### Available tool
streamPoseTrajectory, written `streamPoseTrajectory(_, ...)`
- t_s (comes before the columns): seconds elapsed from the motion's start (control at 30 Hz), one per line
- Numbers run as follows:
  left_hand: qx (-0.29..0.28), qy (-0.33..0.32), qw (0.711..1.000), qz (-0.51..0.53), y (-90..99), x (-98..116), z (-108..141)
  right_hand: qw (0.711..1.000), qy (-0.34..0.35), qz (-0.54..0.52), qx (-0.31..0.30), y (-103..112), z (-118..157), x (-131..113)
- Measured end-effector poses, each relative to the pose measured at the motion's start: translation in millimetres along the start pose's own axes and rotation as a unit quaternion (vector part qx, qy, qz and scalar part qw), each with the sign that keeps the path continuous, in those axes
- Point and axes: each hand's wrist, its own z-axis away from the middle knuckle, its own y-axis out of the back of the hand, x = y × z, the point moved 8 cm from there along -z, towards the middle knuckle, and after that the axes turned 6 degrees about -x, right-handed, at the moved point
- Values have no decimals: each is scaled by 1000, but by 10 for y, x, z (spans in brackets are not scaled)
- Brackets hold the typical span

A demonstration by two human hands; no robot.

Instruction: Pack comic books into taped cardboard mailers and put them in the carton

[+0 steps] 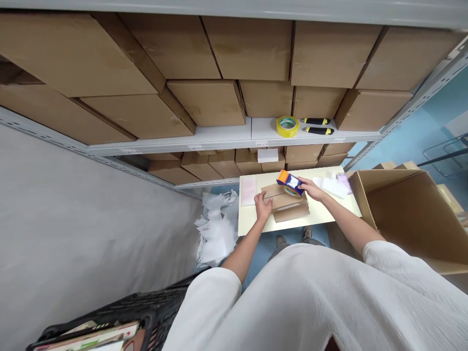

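Observation:
A small cardboard box (275, 196) lies on a pale yellow table (252, 225), a dark seam running across its top. The fingers of my left hand (262, 206) are closed on its left end. In my right hand (310, 188) is a blue and orange tape dispenser (290, 182), tilted over the right part of the box, its tape roll close to the seam. Whether the tape touches the cardboard is hidden. A brown flap of cardboard (291, 213) sticks out at the box's near side.
Pink paper (249, 190) and white papers (331, 186) lie on the table. Yellow tape (287, 126) and two cutters (317, 126) rest on the shelf among stacked boxes. A large open carton (413, 214) stands right, crumpled paper (218, 226) left, a black crate (153, 302) lower left.

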Motion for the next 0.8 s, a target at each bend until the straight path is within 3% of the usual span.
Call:
streamPoseTrajectory(0.2,-18,-42,999,-25,-100,65,14,998,-41,36,10,-72,-13,240)
streamPoseTrajectory(0.47,-54,-59,997,-18,-219,85,-83,982,-4,174,-68,-72,28,135)
streamPoseTrajectory(0.63,-88,-46,995,-16,-260,128,-119,953,0,304,-1,52,62,85)
streamPoseTrajectory(0.8,-57,-36,998,-12,-175,305,-137,941,14,337,-1,49,94,50)
